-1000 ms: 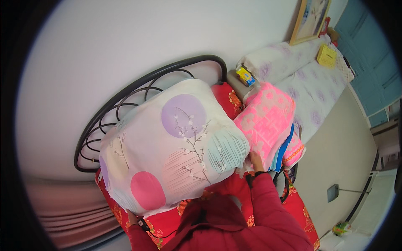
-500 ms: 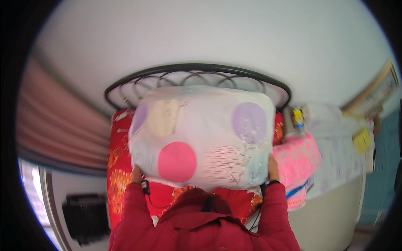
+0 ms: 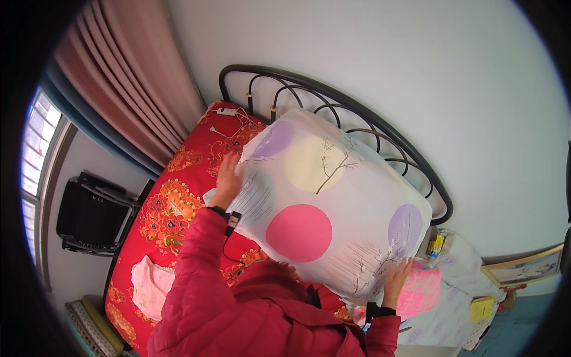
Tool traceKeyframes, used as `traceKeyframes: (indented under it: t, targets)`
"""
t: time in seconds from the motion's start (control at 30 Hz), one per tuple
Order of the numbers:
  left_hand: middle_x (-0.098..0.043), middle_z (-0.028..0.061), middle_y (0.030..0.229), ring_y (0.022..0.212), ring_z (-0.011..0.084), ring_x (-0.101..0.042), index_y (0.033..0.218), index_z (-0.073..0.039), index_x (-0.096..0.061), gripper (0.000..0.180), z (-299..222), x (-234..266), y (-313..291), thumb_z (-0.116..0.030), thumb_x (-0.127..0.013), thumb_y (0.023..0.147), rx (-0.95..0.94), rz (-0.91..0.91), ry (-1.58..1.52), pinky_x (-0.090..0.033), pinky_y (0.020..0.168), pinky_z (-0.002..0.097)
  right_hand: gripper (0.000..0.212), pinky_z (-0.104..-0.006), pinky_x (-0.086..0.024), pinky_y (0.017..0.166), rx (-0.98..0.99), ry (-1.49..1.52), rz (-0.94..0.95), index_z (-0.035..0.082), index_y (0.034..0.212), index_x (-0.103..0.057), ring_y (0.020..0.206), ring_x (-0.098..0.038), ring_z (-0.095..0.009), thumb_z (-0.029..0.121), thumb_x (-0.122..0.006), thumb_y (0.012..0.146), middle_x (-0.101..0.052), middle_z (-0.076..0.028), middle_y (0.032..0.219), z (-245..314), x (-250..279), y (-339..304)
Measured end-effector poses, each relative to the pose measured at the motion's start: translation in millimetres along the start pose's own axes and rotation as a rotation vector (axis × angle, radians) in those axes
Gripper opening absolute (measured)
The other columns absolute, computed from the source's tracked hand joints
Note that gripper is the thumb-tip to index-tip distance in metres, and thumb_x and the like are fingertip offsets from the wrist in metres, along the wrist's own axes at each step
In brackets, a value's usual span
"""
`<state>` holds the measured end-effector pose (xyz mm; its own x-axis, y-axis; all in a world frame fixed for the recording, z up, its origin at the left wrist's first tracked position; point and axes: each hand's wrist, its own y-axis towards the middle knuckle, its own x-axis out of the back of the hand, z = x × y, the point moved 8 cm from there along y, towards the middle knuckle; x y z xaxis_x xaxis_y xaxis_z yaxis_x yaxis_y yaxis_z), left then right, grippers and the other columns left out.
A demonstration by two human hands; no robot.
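Note:
A large plump pillow (image 3: 363, 208), in a white case with coloured circles and twig prints, lies at the head of a bed against the black metal headboard (image 3: 333, 89). My left hand (image 3: 228, 179) rests along its left side, fingers stretched out towards the far left corner. At the near right corner, my right hand (image 3: 397, 281) lies flat with its fingers straight and slightly apart. Both palms face the pillow and are partly hidden. Dark bands circle both wrists, and a small device with a cable (image 3: 234, 219) hangs at the left one.
Red flowered bedding (image 3: 163, 223) covers the bed, with a white power strip (image 3: 226, 111) and a pink cloth (image 3: 151, 287) on it. Beside the bed stand a folded black chair (image 3: 92, 214) and, on the right, a cloth-covered surface (image 3: 443, 318) with a pink bundle (image 3: 422, 291).
My view has turned, so the bed and pillow appear slanted. The left hand has moved from the pillow's near left corner farther up its side. Fingers of both hands now show stretched out.

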<state>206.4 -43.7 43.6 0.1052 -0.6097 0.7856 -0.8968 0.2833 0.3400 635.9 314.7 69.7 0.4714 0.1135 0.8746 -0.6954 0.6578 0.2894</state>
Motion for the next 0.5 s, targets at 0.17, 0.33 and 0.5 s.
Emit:
traceKeyframes:
  t: [0.17, 0.33, 0.5]
  targets:
    - [-0.036, 0.0134, 0.113, 0.104, 0.0295, -0.034, 0.107, -0.007, -0.040, 0.037, -50, -53, 14, -0.023, -0.042, 0.074, -0.175, 0.232, 0.138, -0.030, 0.084, 0.0345, 0.046, -0.0440, -0.018, 0.088, 0.001, -0.282, 0.112, -0.003, 0.112, -0.030, 0.108, -0.022, -0.039, 0.018, -0.041, 0.073, -0.026, -0.023, 0.117, 11, -41, 7]
    - [-0.053, 0.0148, 0.080, 0.075, 0.0278, -0.052, 0.084, -0.004, -0.052, 0.029, -1, -63, 49, -0.028, -0.040, 0.075, -0.129, 0.307, -0.110, -0.041, 0.064, 0.0338, 0.045, -0.0446, -0.017, 0.089, -0.021, -0.218, 0.138, -0.003, 0.113, -0.029, 0.108, -0.021, -0.039, 0.019, -0.039, 0.074, -0.026, -0.023, 0.118, 3, -44, 4]
    - [-0.055, 0.0128, 0.067, 0.064, 0.0220, -0.053, 0.081, -0.002, -0.054, 0.037, 66, -90, 56, -0.037, -0.044, 0.072, 0.369, 0.593, -0.262, -0.041, 0.058, 0.0307, 0.045, -0.0445, -0.017, 0.089, -0.023, -0.226, 0.144, -0.003, 0.113, -0.028, 0.108, -0.021, -0.040, 0.018, -0.037, 0.075, -0.026, -0.023, 0.117, 1, -44, 6]
